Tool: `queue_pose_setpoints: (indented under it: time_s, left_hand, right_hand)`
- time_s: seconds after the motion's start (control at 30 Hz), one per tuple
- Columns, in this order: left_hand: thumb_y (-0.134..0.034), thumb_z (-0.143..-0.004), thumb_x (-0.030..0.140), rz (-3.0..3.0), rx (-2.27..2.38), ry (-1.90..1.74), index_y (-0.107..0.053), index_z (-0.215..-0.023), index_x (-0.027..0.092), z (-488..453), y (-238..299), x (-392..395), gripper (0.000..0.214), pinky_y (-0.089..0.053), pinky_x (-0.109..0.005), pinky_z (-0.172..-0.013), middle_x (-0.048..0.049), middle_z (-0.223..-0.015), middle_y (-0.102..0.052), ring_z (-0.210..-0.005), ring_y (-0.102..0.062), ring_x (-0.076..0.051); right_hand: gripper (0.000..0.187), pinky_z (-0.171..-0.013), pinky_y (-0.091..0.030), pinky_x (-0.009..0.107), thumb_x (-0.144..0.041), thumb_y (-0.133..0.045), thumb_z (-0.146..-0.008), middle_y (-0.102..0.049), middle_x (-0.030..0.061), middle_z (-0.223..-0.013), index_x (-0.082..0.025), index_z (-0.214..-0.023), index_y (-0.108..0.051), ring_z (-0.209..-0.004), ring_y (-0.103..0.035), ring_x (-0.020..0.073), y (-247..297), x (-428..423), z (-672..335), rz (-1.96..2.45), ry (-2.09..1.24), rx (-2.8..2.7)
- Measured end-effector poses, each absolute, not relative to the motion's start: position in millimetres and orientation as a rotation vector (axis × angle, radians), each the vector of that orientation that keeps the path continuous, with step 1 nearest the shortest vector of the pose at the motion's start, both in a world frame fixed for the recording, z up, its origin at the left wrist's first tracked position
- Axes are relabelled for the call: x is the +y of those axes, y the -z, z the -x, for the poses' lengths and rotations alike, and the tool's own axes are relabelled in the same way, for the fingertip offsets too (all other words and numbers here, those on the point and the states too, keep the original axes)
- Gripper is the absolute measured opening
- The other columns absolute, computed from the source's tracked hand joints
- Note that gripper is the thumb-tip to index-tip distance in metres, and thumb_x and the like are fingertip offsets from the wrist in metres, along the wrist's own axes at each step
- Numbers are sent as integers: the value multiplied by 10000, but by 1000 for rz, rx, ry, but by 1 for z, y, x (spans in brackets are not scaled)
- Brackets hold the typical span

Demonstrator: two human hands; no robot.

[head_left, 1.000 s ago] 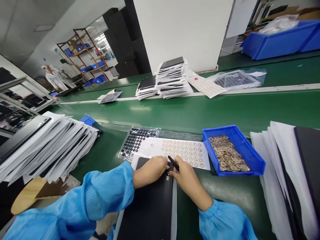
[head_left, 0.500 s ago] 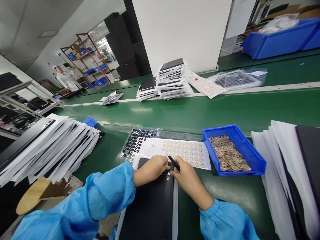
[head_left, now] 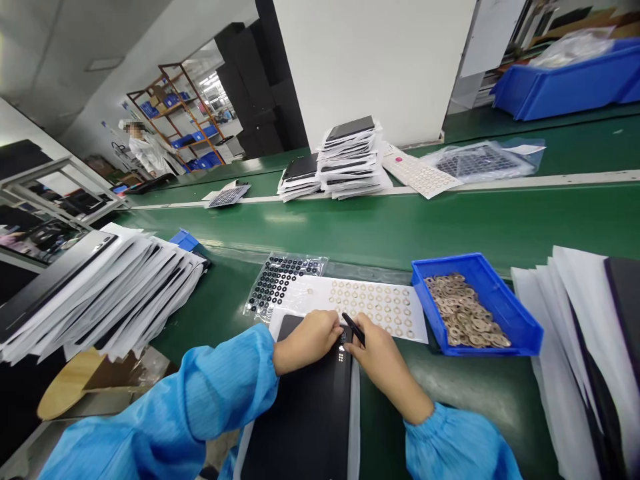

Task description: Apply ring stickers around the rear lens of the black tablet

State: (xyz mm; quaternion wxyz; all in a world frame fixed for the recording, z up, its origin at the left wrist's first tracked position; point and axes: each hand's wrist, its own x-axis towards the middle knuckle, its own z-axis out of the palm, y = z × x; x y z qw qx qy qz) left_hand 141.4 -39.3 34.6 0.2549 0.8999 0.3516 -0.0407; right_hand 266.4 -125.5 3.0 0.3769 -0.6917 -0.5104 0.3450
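Note:
A flat black panel (head_left: 305, 413), like a tablet's back, lies in front of me on white sheeting. My left hand (head_left: 313, 339) is closed in a pinch at its upper right corner; whatever lies between the fingertips is too small to make out. In my right hand (head_left: 377, 350) is a slim black tool (head_left: 354, 329), resembling tweezers, gripped slantwise just right of the left fingertips. Both hands meet near a small round opening and a group of gold dots on the panel. Behind them lies a white sheet with rows of beige rings (head_left: 373, 300).
A blue bin (head_left: 520, 333) of loose brownish rings stands at right. Black rings in a clear bag (head_left: 275, 283) lie behind the hands. Stacks of panels and white sheets flank me, left (head_left: 135, 293) and right (head_left: 555, 320). Another stack (head_left: 350, 160) sits across the green bench; a person (head_left: 147, 150) stands far left.
The view has shifted slightly, so most things appear a little further right. My hands stay at the panel's corner, with the right hand and black tool slightly further from the left fingertips.

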Motion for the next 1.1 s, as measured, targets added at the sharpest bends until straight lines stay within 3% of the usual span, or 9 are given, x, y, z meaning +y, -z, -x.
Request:
queue_pose_setpoints:
  time_s: [0.13,0.37,0.97,1.1]
  left_hand:
    - [-457,-892,155,-2408,996,11,-534,-797,151,-136,-33,-46,123,-412,-235,-644,-18,-742,-604,-694,-563,-148]
    - [-604,-814,146,-2355,941,18,-555,-772,156,-137,-33,-43,66,-401,-213,-606,8,-710,-601,-652,-557,-134]
    - [-464,-867,138,-2367,1036,-94,-527,-801,154,-134,-28,-46,93,-407,-243,-634,-14,-737,-579,-671,-540,-146]
    - [-538,-847,180,-2366,1027,-129,-534,-794,165,-132,-21,-51,56,-412,-229,-624,10,-720,-572,-642,-536,-130]
  right_hand:
    - [256,-600,-363,269,-63,-573,-639,-517,-54,-618,-228,-790,-449,-634,-543,186,-1,-128,-264,1752,-850,-1303]
    - [204,-574,-375,273,-116,-563,-643,-529,-52,-605,-227,-770,-449,-580,-537,180,5,-129,-263,1736,-828,-1314]
    - [186,-566,-374,271,-134,-554,-623,-517,-60,-576,-238,-705,-424,-567,-525,177,0,-129,-262,1724,-846,-1281]
    - [169,-559,-377,276,-151,-556,-627,-521,-55,-569,-236,-716,-441,-560,-534,183,-2,-128,-262,1737,-839,-1287]
